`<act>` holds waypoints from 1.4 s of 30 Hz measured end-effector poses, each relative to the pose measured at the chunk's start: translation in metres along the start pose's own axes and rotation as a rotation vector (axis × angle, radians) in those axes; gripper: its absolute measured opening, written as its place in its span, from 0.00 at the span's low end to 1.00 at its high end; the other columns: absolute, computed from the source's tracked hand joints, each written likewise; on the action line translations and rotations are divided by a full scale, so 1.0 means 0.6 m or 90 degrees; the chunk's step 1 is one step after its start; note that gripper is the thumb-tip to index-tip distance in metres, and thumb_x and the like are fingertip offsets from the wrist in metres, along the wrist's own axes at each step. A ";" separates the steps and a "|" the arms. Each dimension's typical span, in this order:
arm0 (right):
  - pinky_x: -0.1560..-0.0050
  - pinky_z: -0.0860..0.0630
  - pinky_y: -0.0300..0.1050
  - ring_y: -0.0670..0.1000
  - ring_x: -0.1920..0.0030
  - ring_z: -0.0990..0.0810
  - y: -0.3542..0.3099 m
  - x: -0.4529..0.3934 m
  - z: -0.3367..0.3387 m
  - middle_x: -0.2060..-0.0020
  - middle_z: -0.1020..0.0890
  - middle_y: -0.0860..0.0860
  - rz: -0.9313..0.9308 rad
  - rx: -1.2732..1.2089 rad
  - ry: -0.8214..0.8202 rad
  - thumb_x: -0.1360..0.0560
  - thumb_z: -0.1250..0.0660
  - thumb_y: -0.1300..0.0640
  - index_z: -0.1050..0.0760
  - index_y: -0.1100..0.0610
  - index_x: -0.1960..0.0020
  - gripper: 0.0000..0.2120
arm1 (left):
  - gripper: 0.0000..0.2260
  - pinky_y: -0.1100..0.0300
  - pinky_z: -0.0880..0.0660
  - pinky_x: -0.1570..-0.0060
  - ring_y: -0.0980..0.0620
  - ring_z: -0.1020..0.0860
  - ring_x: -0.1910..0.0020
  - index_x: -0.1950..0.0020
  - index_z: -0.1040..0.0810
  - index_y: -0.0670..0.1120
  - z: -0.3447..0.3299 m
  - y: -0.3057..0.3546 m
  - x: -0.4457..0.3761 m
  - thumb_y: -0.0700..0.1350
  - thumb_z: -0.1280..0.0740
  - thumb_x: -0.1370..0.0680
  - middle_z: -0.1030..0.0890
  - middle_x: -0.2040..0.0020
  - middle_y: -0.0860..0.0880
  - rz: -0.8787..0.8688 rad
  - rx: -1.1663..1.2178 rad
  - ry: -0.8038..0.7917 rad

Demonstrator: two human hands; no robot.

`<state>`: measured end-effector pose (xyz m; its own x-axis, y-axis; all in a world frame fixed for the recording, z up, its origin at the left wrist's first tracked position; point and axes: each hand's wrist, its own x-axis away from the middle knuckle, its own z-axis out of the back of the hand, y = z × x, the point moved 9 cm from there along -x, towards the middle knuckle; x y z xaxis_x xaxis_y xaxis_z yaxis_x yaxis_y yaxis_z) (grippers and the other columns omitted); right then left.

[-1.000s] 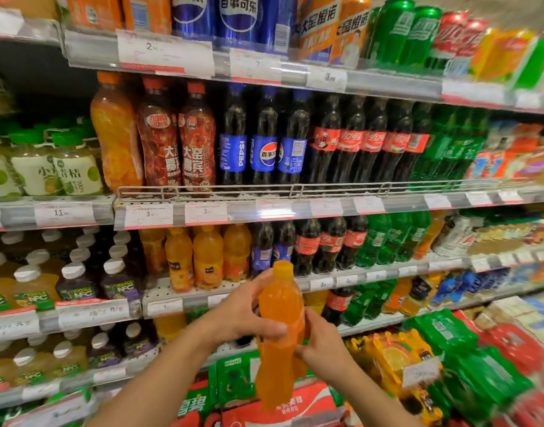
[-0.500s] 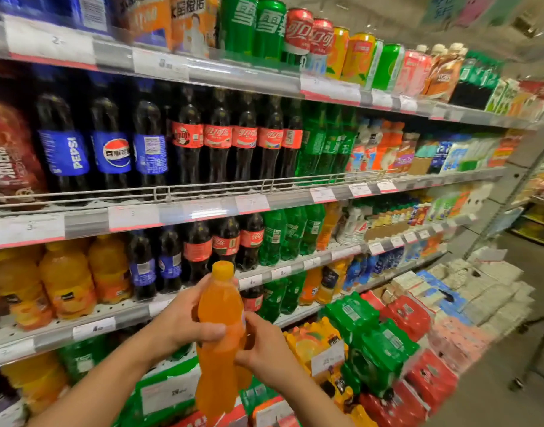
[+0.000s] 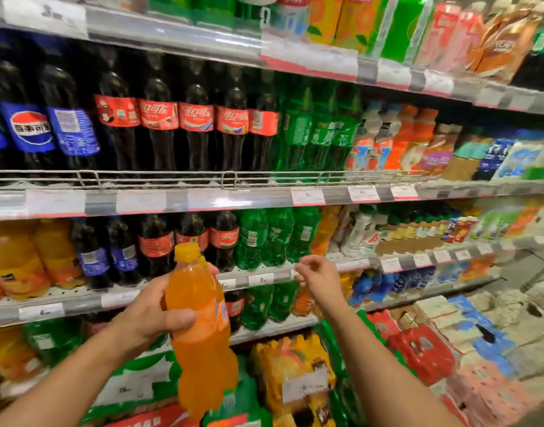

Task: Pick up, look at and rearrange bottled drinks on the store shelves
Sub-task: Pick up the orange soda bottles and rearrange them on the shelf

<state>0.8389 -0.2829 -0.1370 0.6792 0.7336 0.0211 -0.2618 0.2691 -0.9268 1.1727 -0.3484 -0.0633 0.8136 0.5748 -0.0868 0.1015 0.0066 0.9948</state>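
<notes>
An orange soda bottle [image 3: 200, 328] with an orange cap stands upright in front of the shelves, low in the middle of the view. My left hand [image 3: 155, 309] is wrapped around its upper body. My right hand [image 3: 318, 277] is off the bottle, out to the right near the front edge of the shelf [image 3: 266, 277] that carries green bottles [image 3: 272, 238]; its fingers are loosely curled and hold nothing. Cola bottles [image 3: 192, 121] and blue-labelled cola bottles [image 3: 30, 127] fill the shelf above.
Orange drink bottles [image 3: 15, 257] stand at the left of the middle shelf. Shrink-wrapped packs in yellow [image 3: 292, 374], red [image 3: 424, 352] and green lie stacked on the floor below. Mixed juices and teas [image 3: 418, 140] line the shelves to the right. Price tags run along every shelf edge.
My right hand has let go of the orange bottle and moved right and up toward the green bottles' shelf. My view has swung right along the shelves. My left hand keeps the bottle.
</notes>
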 end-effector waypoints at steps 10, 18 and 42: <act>0.43 0.21 0.57 0.61 0.46 0.20 0.015 -0.265 0.110 0.47 0.21 0.58 -0.068 0.145 0.148 0.24 0.27 0.53 0.29 0.65 0.36 0.24 | 0.41 0.49 0.19 0.45 0.39 0.18 0.41 0.34 0.22 0.55 0.012 0.043 0.029 0.65 0.18 0.44 0.18 0.39 0.42 -0.032 -0.067 0.153; 0.40 0.20 0.63 0.70 0.42 0.19 0.060 -0.345 0.096 0.43 0.19 0.68 -0.139 0.202 0.111 0.24 0.28 0.61 0.23 0.72 0.41 0.17 | 0.40 0.43 0.20 0.42 0.38 0.19 0.39 0.34 0.22 0.54 0.047 0.067 0.108 0.64 0.18 0.43 0.18 0.37 0.42 -0.031 -0.097 0.252; 0.54 0.26 0.47 0.51 0.50 0.22 -0.062 -0.095 0.135 0.46 0.24 0.50 0.087 0.070 0.060 0.29 0.20 0.49 0.35 0.54 0.35 0.31 | 0.43 0.49 0.18 0.47 0.40 0.17 0.42 0.32 0.23 0.51 0.012 0.045 0.097 0.64 0.18 0.44 0.17 0.40 0.42 -0.082 -0.083 0.229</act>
<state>0.7543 -0.2842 -0.0736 0.6920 0.7078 -0.1421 -0.4259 0.2413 -0.8720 1.2271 -0.3204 -0.0416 0.5438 0.8126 -0.2098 0.0973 0.1872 0.9775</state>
